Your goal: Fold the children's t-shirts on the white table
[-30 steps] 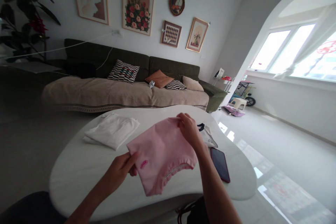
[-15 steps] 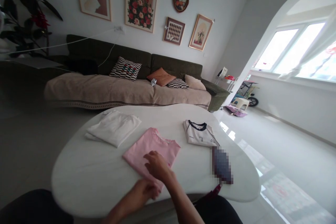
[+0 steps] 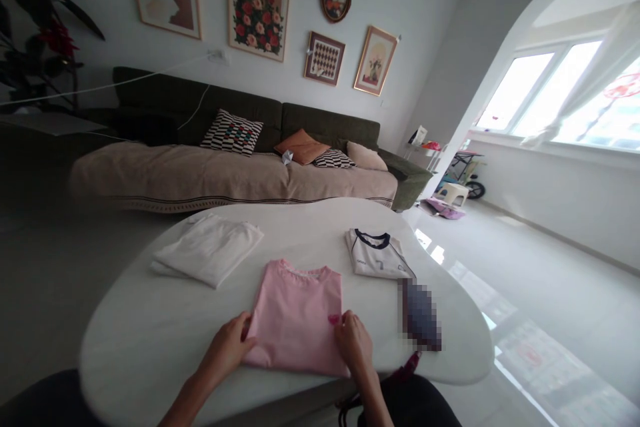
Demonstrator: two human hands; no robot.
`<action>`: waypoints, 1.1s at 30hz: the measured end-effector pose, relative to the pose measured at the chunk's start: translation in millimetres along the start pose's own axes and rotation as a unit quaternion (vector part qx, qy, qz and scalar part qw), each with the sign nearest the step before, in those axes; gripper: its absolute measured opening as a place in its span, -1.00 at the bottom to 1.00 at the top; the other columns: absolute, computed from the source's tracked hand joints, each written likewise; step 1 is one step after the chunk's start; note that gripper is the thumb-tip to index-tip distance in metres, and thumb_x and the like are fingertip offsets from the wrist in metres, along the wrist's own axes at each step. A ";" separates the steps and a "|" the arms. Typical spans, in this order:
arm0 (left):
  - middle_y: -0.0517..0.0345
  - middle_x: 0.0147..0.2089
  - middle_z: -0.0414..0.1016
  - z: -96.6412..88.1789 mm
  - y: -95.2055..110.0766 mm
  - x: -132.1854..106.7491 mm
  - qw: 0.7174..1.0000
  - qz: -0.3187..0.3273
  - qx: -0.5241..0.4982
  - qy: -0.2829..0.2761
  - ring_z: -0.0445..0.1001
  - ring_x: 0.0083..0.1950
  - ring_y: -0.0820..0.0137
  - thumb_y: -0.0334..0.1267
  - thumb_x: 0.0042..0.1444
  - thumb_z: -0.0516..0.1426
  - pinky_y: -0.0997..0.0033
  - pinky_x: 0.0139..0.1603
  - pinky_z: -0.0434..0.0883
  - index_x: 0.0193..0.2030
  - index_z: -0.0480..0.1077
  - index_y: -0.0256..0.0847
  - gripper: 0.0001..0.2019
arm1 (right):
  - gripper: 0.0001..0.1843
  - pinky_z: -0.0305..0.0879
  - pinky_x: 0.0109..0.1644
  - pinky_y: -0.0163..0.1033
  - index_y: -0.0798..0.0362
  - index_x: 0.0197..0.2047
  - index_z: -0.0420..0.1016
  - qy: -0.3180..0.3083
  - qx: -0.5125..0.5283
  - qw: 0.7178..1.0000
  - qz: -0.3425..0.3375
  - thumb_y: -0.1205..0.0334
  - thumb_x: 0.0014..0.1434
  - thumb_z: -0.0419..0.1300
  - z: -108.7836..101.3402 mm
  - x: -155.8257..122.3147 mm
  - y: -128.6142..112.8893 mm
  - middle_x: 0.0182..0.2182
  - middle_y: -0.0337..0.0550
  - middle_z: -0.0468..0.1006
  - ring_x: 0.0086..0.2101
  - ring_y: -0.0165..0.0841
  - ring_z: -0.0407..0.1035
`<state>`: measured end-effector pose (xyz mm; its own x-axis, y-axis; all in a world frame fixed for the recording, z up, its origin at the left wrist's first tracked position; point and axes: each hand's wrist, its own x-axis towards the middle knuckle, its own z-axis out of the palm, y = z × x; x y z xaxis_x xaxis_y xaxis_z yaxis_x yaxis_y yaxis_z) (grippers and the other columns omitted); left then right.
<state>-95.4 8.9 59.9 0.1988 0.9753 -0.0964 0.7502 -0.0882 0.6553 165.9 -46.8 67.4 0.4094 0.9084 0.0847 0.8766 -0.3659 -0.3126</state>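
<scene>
A folded pink T-shirt [image 3: 297, 317] lies flat near the front edge of the table, its neckline facing away from me. My left hand [image 3: 229, 345] grips its left side near the lower corner, thumb on top of the cloth. On the opposite side my right hand [image 3: 354, 341] has its fingers closed on the edge, beside a small dark pink print. A folded white garment [image 3: 210, 250] rests farther back on the left. To the right is a folded white T-shirt [image 3: 377, 259] with a dark collar and dark lettering.
The white table [image 3: 150, 340] has a rounded, curving edge. A blurred-out dark object [image 3: 421, 315] with a dark red strap [image 3: 411, 365] lies at its right front. Beyond the table stands a green sofa [image 3: 330, 117] with a beige cover and several cushions.
The pink T-shirt has turned to lie squarer to me and nearer. My hands, close together over its lower part before, have moved apart to its two sides.
</scene>
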 end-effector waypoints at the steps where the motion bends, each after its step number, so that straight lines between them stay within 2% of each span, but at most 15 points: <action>1: 0.11 -0.29 0.54 3.1 -2.0 -7.9 1.000 0.004 -0.011 -0.020 0.50 -0.25 0.39 -0.44 -0.04 0.14 0.53 -0.20 0.35 -0.13 0.39 -0.30 -0.73 | -0.79 0.19 -0.19 -0.27 0.07 -0.30 0.34 0.002 0.006 1.000 0.006 0.38 0.18 -0.11 -1.4 -0.3 4.9 -0.29 0.00 0.55 -0.21 -0.23 0.45; 3: 0.14 -0.32 0.55 8.0 -3.9 -17.7 0.999 0.003 -0.040 -0.034 0.51 -0.29 0.41 -0.41 -0.03 0.13 0.55 -0.24 0.36 -0.21 0.41 -0.27 -0.80 | -0.81 0.20 -0.21 -0.26 0.06 -0.32 0.33 -0.001 0.019 1.000 0.016 0.35 0.17 -0.09 -2.7 -2.5 13.1 -0.33 0.00 0.55 -0.23 -0.22 0.45; 5: 0.09 -0.27 0.56 10.9 -1.5 -19.1 0.998 -0.003 -0.058 -0.010 0.51 -0.24 0.38 -0.37 -0.01 0.11 0.53 -0.20 0.35 -0.23 0.42 -0.26 -0.83 | -0.82 0.20 -0.25 -0.24 0.05 -0.32 0.32 -0.007 0.034 0.999 0.024 0.32 0.17 -0.09 -2.0 -5.0 18.4 -0.38 -0.01 0.56 -0.26 -0.20 0.46; 9: 0.00 -0.30 0.55 12.0 12.1 -3.4 0.998 -0.015 -0.042 0.038 0.50 -0.23 0.28 -0.22 0.05 0.07 0.43 -0.23 0.31 -0.25 0.40 -0.27 -0.80 | -0.75 0.20 -0.36 -0.25 -0.01 -0.38 0.31 -0.016 0.072 0.997 0.039 0.13 0.22 -0.11 0.2 -3.1 22.1 -0.44 -0.05 0.56 -0.35 -0.21 0.47; 12: 0.04 -0.41 0.52 11.7 18.5 11.5 0.998 -0.009 -0.044 0.034 0.49 -0.33 0.28 -0.15 0.07 0.03 0.43 -0.32 0.29 -0.40 0.37 -0.24 -0.79 | -0.68 0.18 -0.42 -0.29 -0.05 -0.53 0.24 -0.015 0.101 0.994 0.033 0.09 0.22 -0.10 0.7 3.8 22.1 -0.47 -0.11 0.55 -0.42 -0.27 0.45; 14: 0.07 -0.42 0.52 12.7 17.6 18.8 0.998 0.006 -0.051 0.024 0.49 -0.34 0.31 -0.19 0.07 0.00 0.45 -0.32 0.30 -0.43 0.34 -0.21 -0.81 | -0.68 0.18 -0.42 -0.31 -0.05 -0.53 0.22 -0.007 0.119 0.993 0.025 0.11 0.22 -0.11 2.0 8.1 22.3 -0.49 -0.14 0.55 -0.43 -0.30 0.44; 16: 0.07 -0.36 0.54 15.1 14.7 23.7 0.996 0.010 -0.079 0.029 0.50 -0.29 0.32 -0.21 0.04 0.00 0.44 -0.24 0.32 -0.33 0.37 -0.22 -0.82 | -0.70 0.19 -0.40 -0.33 -0.05 -0.50 0.23 0.001 0.137 0.990 0.020 0.16 0.23 -0.13 4.1 10.7 23.3 -0.49 -0.15 0.55 -0.43 -0.31 0.44; 18: 0.04 -0.29 0.54 17.7 14.7 25.8 0.990 0.001 -0.138 0.034 0.49 -0.23 0.29 -0.16 -0.01 0.02 0.41 -0.17 0.34 -0.16 0.36 -0.26 -0.70 | -0.73 0.18 -0.40 -0.34 -0.05 -0.46 0.26 0.004 0.152 0.988 0.017 0.19 0.23 -0.14 4.2 11.6 25.7 -0.47 -0.16 0.56 -0.43 -0.32 0.45; 20: 0.03 -0.28 0.53 19.6 23.0 25.7 0.977 -0.004 -0.212 0.018 0.49 -0.19 0.26 -0.08 -0.08 0.05 0.38 -0.15 0.36 -0.07 0.34 -0.31 -0.55 | -0.75 0.17 -0.40 -0.34 -0.05 -0.40 0.29 0.006 0.168 0.986 0.014 0.18 0.23 -0.13 -0.7 12.2 30.4 -0.48 -0.20 0.56 -0.44 -0.32 0.44; 23: 0.03 -0.24 0.50 21.4 53.8 27.3 0.958 0.014 -0.287 -0.021 0.47 -0.18 0.26 -0.02 -0.13 0.09 0.37 -0.17 0.37 -0.02 0.34 -0.35 -0.44 | -0.75 0.15 -0.40 -0.34 -0.06 -0.32 0.32 0.013 0.184 0.983 0.007 0.15 0.24 -0.14 -19.6 17.8 44.1 -0.51 -0.26 0.53 -0.46 -0.33 0.43; 26: 0.04 -0.25 0.48 25.6 96.1 40.5 0.945 0.051 -0.320 -0.035 0.45 -0.24 0.30 -0.07 -0.13 0.11 0.38 -0.22 0.36 -0.04 0.38 -0.36 -0.48 | -0.74 0.15 -0.40 -0.34 -0.06 -0.30 0.34 0.028 0.187 0.982 0.002 0.13 0.23 -0.14 -45.9 34.2 67.2 -0.53 -0.26 0.52 -0.47 -0.32 0.41; 29: 0.08 -0.29 0.46 36.1 136.2 68.4 0.931 0.080 -0.354 -0.049 0.42 -0.31 0.36 -0.14 -0.12 0.13 0.42 -0.31 0.34 -0.05 0.40 -0.35 -0.53 | -0.73 0.15 -0.41 -0.35 -0.05 -0.26 0.37 0.049 0.164 0.985 0.006 0.15 0.22 -0.13 -70.8 62.5 95.7 -0.49 -0.24 0.54 -0.46 -0.33 0.42; 33: 0.14 -0.32 0.44 62.0 183.4 121.3 0.919 0.101 -0.377 -0.055 0.39 -0.34 0.44 -0.29 -0.07 0.13 0.49 -0.35 0.31 -0.01 0.39 -0.32 -0.58 | -0.71 0.16 -0.35 -0.35 -0.05 -0.20 0.39 0.086 0.096 0.991 0.027 0.16 0.22 -0.13 -94.1 116.1 129.3 -0.36 -0.18 0.58 -0.31 -0.31 0.46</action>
<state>105.5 98.4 121.9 0.3792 0.9246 0.0359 0.0498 -0.0591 0.9970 350.5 -7.7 125.9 0.5063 0.8343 0.2183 0.7946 -0.3529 -0.4940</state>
